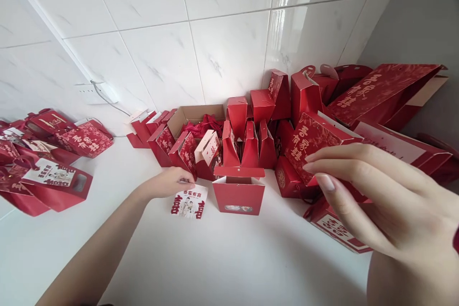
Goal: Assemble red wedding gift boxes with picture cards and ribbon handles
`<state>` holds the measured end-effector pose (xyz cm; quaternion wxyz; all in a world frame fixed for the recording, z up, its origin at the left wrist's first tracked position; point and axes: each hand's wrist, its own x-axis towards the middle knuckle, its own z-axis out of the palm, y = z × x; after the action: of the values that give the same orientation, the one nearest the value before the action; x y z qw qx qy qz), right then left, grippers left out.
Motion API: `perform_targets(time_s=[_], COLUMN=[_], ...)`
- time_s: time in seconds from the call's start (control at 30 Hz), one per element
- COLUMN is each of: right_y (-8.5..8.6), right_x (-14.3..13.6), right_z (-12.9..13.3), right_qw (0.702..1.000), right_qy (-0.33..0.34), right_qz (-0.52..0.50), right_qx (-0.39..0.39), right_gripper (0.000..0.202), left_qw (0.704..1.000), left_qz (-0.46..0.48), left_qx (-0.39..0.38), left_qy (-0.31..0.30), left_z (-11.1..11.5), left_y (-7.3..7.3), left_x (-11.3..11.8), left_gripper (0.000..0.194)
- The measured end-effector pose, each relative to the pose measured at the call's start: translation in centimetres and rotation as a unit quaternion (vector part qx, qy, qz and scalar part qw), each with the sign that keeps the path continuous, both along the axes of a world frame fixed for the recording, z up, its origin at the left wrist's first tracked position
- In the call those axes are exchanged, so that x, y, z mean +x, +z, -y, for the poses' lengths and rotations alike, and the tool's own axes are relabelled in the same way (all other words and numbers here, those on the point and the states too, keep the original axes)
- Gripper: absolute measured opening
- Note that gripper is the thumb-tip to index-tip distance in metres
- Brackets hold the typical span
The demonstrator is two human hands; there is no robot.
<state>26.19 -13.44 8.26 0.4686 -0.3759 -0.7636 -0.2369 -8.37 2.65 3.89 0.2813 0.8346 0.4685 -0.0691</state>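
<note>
My left hand (171, 182) pinches the top edge of a square card (189, 203). The card is white with red lettering above a printed couple and red characters at both sides. Just right of it stands a red paper gift box (238, 196), its top flap up and a small clear window low on its front. Nearer the camera, my right hand (387, 196) is raised with fingers stretched and the thumb a little apart, and I see nothing in it. Behind that hand are several red gift bags, partly covered by it.
Red gift boxes (251, 146) stand close together along the tiled wall. Among them is a cardboard carton (197, 111) holding red ribbons (204, 126). More finished-looking bags (68, 189) stand at left. A wall socket (95, 93) has a cable.
</note>
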Motion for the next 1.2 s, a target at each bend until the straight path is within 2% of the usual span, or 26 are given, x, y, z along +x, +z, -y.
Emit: perform_targets(time_s=[0.07, 0.1, 0.17, 0.23, 0.3, 0.37, 0.43, 0.5, 0.6, 0.7, 0.8, 0.97, 1.2], right_y=[0.0, 0.0, 0.2, 0.1, -0.5, -1.8, -3.6, -5.0, -5.6, -4.9, -4.3, -4.7, -4.7], right_x=[0.0, 0.0, 0.0, -0.3, -1.0, -2.1, -3.4, -4.5, -5.3, -5.3, -5.0, -5.0, -4.9], right_z=[0.0, 0.1, 0.3, 0.1, -0.6, -1.9, -3.3, -4.3, -4.7, -4.3, -4.1, -4.6, -4.6], right_qw=[1.000, 1.000, 1.000, 0.998, 0.992, 0.981, 0.969, 0.956, 0.927, 0.910, 0.901, 0.901, 0.901], right_qy=[-0.002, -0.003, -0.003, 0.005, 0.024, 0.037, 0.008, -0.006, -0.011, -0.003, -0.003, -0.013, -0.011], right_qz=[0.010, 0.011, 0.005, -0.008, -0.014, 0.007, 0.051, 0.087, 0.113, 0.114, 0.108, 0.111, 0.111], right_qx=[-0.010, -0.014, -0.028, -0.062, -0.122, -0.189, -0.241, -0.281, -0.358, -0.398, -0.419, -0.419, -0.419], right_gripper=[0.015, 0.014, 0.014, 0.012, 0.011, 0.013, 0.027, 0.037, 0.043, 0.042, 0.041, 0.042, 0.044], left_qw=[1.000, 1.000, 0.998, 0.993, 0.981, 0.962, 0.953, 0.955, 0.962, 0.969, 0.972, 0.952, 0.916], left_qz=[-0.003, 0.001, 0.021, 0.049, 0.103, 0.159, 0.180, 0.154, 0.131, 0.120, 0.133, 0.202, 0.321], left_qx=[-0.008, 0.003, 0.061, 0.107, 0.154, 0.201, 0.202, 0.177, 0.148, 0.118, 0.103, 0.147, 0.161], left_qy=[-0.020, -0.024, -0.014, 0.020, 0.062, 0.099, 0.137, 0.182, 0.188, 0.179, 0.165, 0.177, 0.177], left_z=[0.1, 0.2, 0.2, -0.8, -3.3, -7.3, -12.2, -16.6, -20.7, -22.1, -22.5, -23.7, -24.5], left_y=[0.1, 0.7, 2.5, 5.0, 6.9, 7.7, 7.1, 5.6, 3.1, 1.4, 0.6, 0.2, 0.1], left_x=[1.1, 1.5, 1.9, 2.1, 2.4, 2.9, 3.5, 4.0, 4.1, 3.8, 3.3, 2.3, 1.6], left_gripper=[0.028, 0.028, 0.030, 0.031, 0.030, 0.027, 0.023, 0.025, 0.029, 0.032, 0.032, 0.026, 0.025])
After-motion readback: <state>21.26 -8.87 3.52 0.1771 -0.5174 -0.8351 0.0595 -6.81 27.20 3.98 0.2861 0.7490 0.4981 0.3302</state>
